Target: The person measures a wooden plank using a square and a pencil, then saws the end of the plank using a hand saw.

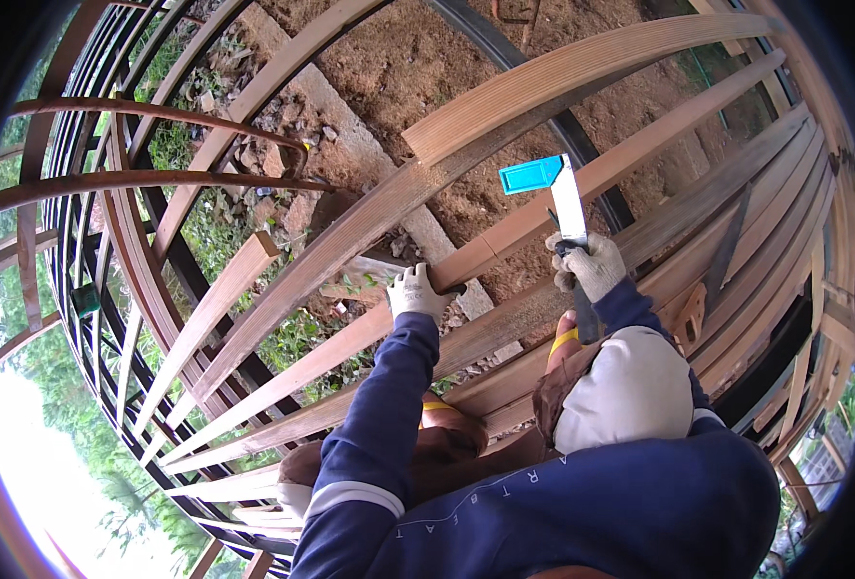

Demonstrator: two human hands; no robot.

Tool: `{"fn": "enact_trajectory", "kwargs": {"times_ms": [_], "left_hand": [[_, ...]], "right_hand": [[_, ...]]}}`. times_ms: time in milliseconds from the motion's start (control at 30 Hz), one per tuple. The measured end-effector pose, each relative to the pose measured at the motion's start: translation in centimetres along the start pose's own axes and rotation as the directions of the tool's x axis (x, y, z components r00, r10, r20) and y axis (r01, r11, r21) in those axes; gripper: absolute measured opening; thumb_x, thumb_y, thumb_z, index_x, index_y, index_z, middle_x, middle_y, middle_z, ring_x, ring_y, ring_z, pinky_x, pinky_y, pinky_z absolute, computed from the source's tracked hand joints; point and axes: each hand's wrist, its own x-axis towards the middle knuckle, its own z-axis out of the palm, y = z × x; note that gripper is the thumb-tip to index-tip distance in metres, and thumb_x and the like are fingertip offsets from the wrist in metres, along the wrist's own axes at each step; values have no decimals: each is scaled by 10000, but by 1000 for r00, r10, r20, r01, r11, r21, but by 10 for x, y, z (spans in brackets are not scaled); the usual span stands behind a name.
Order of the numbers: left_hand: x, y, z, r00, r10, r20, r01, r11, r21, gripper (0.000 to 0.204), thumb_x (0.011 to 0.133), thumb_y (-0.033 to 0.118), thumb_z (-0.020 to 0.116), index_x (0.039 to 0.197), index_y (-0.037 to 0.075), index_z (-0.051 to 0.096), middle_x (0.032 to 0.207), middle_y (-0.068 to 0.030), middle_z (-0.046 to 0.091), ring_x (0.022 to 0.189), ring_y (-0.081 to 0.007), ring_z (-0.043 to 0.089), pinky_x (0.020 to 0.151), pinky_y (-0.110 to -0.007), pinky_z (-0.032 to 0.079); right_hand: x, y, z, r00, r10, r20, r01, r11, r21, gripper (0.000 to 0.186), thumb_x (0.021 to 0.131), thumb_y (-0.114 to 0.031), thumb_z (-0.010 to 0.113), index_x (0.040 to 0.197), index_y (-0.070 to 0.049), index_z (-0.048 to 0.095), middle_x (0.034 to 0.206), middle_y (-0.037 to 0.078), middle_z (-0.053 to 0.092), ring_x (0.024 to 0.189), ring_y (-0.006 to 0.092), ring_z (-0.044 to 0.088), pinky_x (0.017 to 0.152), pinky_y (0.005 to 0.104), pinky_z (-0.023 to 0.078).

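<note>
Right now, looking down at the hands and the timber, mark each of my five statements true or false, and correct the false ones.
1. The left hand rests on a wooden plank. True.
2. The right hand holds a square. True.
3. The square has a red handle. False: the handle is blue.
4. Both hands are bare. False: both wear pale gloves.
5. Brown soil shows beyond the wooden plank. True.

Bright daylight; white glare lower left (rainbow flare); timbers bow near dark rim; foliage perhaps unfocused.
</note>
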Motion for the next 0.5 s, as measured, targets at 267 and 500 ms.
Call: {"fn": "enact_trajectory", "kwargs": {"times_ms": [267, 500], "left_hand": [[-16, 13, 15, 999, 27, -16, -26, 999, 35, 831, 758, 462, 854, 1445, 139, 512, 1431, -164, 553, 1346, -347, 521, 1115, -521, 416], [49, -26, 6, 863, 272, 426, -137, 937, -321, 950, 707, 588, 877, 1443, 83, 550, 1391, -171, 638, 1291, -310, 612, 1071, -400, 489]], "right_hand": [[15, 6, 16, 996, 73, 60, -72, 997, -30, 215, 975, -25, 552, 1143, 18, 678, 786, 39, 647, 573, 110, 607, 533, 276, 519], [16, 8, 14, 994, 54, 98, -60, 997, 53, 177, 966, -32, 597, 1109, 9, 693, 764, 43, 648, 564, 110, 605, 501, 273, 494]]}}
